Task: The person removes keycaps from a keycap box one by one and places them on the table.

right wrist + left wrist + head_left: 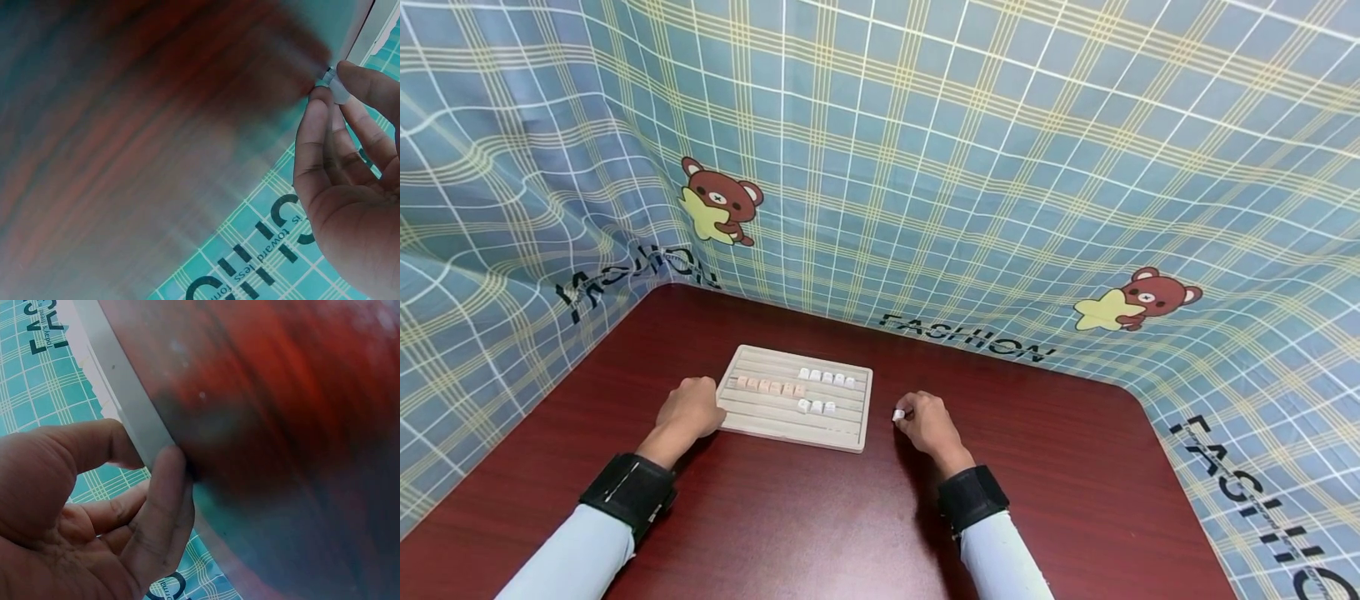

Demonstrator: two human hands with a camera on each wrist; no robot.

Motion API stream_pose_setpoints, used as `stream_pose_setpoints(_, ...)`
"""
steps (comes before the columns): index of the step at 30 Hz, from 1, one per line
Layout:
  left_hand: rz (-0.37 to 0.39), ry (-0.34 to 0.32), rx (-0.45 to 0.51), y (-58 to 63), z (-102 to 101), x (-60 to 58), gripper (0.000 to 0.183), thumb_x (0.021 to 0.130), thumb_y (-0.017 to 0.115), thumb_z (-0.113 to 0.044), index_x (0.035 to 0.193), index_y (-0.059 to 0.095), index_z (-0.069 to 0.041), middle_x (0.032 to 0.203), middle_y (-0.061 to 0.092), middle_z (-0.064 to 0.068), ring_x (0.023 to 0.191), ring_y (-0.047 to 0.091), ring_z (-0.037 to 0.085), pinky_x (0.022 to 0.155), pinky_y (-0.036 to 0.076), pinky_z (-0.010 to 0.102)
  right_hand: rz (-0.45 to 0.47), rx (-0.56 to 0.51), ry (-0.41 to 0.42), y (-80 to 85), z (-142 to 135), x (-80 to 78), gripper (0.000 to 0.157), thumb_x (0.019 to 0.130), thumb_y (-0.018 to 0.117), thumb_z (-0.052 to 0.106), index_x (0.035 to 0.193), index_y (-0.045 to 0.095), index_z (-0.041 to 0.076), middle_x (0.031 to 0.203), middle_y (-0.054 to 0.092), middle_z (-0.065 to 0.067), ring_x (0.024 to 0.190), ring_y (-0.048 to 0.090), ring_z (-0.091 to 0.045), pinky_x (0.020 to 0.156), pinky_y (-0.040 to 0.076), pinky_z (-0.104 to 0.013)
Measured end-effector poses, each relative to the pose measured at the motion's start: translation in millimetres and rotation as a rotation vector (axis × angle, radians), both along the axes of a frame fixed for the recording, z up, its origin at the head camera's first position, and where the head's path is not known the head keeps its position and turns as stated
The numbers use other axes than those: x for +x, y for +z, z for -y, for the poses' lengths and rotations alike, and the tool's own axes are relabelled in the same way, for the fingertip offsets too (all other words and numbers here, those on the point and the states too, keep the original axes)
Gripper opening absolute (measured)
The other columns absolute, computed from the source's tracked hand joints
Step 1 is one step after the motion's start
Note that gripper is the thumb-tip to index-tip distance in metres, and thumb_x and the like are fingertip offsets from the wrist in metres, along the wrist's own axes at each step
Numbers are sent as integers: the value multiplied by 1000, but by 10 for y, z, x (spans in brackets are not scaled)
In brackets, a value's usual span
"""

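Observation:
A cream ridged board (831, 433) lies on the table with rows of small keycaps on it. My left hand (688, 408) pinches the board's left corner; in the left wrist view, thumb and fingers grip its pale edge (128, 381). White keycaps (827, 377) stand in a row at the upper right of the board. Pink keycaps (775, 387) form a row at the middle left, and a short white row (817, 407) sits below. To the right of the board, my right hand (931, 425) holds one white keycap (339, 92) between thumb and fingertips, apart from the board.
The dark red table (760, 517) stretches around the board, with rounded far corners. A blue checked cloth (880, 183) with printed bears and lettering hangs behind it and along both sides.

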State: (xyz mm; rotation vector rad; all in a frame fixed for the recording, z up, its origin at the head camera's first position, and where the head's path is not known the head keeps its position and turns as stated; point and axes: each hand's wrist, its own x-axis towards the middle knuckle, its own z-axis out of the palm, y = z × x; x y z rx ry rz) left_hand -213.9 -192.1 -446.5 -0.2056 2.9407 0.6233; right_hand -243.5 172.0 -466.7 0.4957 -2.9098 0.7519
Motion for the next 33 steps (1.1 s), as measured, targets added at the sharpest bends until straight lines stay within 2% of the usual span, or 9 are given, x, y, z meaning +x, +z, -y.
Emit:
stream_pose_setpoints(11,-11,-1,-2,-18,1,3,23,80,62,-6,94,63,12,88,62,28,72,56,30,60,47,42,7,7,5,6,8,8,11,80,75,2,88,69,5,87,65,-9,81,64,-22,70,53,-32)
stream_pose_setpoints(17,-13,3,2,-28,3,-1,23,80,62,-6,94,63,12,87,61,27,71,56,30,60,46,42,33,10,-10,13,9,15,18,78,76,3,94,68,4,90,65,-11,82,65,-23,69,53,-34)
stream_pose_setpoints(25,-10,2,-2,-23,7,1,25,79,61,-7,95,62,12,91,62,30,73,57,31,62,48,44,51,31,-42,-11,11,8,31,76,81,15,102,68,4,96,64,-10,88,65,-24,77,53,-37)
stream_pose_setpoints(33,-9,-5,13,-18,17,11,22,80,61,-6,94,62,11,90,62,28,73,57,30,60,47,44,34,22,-122,91,98,49,34,74,83,29,99,70,10,96,61,-6,84,62,-20,74,51,-37)
